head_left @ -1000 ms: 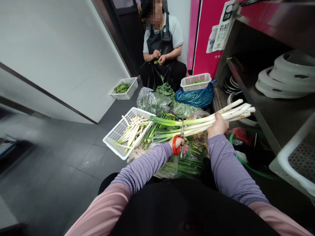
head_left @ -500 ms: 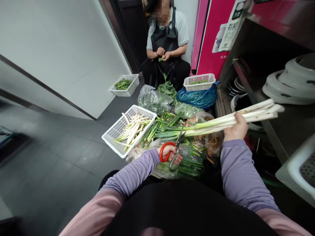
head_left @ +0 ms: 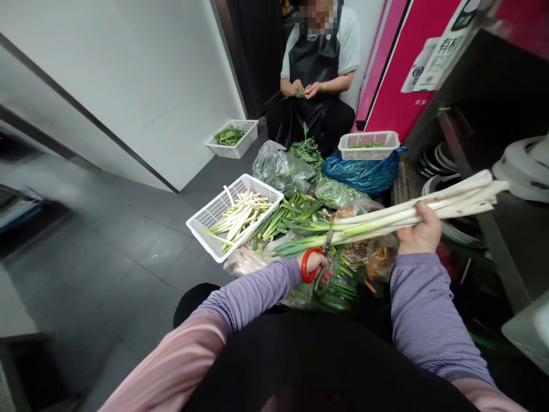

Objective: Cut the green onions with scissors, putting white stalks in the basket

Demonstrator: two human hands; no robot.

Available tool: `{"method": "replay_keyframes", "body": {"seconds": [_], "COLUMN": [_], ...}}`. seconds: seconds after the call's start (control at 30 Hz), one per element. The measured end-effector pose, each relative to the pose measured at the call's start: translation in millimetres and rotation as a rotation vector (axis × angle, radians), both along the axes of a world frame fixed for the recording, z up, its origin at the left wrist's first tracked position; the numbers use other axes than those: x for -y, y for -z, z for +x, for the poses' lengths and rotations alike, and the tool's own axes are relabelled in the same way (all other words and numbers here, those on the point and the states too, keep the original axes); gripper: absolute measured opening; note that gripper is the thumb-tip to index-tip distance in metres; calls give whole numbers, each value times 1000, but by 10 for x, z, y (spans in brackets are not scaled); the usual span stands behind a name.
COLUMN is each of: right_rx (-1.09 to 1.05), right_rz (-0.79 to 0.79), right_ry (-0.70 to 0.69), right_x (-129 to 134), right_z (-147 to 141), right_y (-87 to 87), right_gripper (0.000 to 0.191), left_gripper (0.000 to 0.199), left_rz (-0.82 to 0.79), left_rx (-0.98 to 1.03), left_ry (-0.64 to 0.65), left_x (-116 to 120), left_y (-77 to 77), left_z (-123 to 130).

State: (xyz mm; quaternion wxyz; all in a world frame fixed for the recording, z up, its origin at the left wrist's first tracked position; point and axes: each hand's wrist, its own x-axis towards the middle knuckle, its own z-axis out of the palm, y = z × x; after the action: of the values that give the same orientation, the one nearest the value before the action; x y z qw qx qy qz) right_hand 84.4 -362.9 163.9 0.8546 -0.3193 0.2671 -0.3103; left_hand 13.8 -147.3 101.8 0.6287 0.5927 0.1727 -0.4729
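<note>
My left hand holds scissors with red-covered handles, its fingers curled in the loops. The blades point away from me and lie against the green part of a bunch of long scallions. My right hand grips that bunch around its thick white stalks, thumb on top. The white ends stick out to the right and the green leaves reach left over the pile. Below the scissors lie more green scallion leaves, partly hidden by my left hand. A white basket to the left holds cut white scallion pieces.
A co-worker sits opposite, handling greens. Around the pile are a clear bag, a blue bag under a white basket, and another basket of greens. A metal shelf with dishes stands close on my right.
The view has turned slightly left, so things appear further right. My left fingers have curled in and the scissor handles look closer together. The right hand keeps its grip on the scallions.
</note>
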Motion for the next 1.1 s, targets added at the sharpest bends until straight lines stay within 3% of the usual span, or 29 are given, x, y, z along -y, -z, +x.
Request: {"method": "replay_keyframes", "body": {"seconds": [0.1, 0.2, 0.37, 0.53, 0.73, 0.83, 1.1], "right_rx": [10, -5, 54, 191, 410, 449, 364], "right_rz": [7, -25, -8, -34, -153, -231, -258], "right_ry": [57, 132, 176, 25, -257, -334, -381], "right_x": [21, 110, 285, 414, 430, 438, 537], "right_z": [10, 6, -48, -229, -372, -341, -186], "right_y": [2, 13, 33, -8, -103, -75, 43], "right_gripper": [20, 22, 21, 18, 22, 29, 38], "left_gripper": [17, 19, 19, 32, 35, 38, 47], "left_rz": [-11, -33, -46, -237, -276, -308, -388], "left_rx": [44, 64, -7, -139, -127, -158, -204], "left_ry": [30, 19, 12, 200, 335, 398, 488], "left_x": [37, 10, -96, -247, -383, -433, -501], "left_y": [79, 139, 67, -66, -116, -78, 150], "left_z": [-74, -67, 215, 314, 293, 299, 175]}}
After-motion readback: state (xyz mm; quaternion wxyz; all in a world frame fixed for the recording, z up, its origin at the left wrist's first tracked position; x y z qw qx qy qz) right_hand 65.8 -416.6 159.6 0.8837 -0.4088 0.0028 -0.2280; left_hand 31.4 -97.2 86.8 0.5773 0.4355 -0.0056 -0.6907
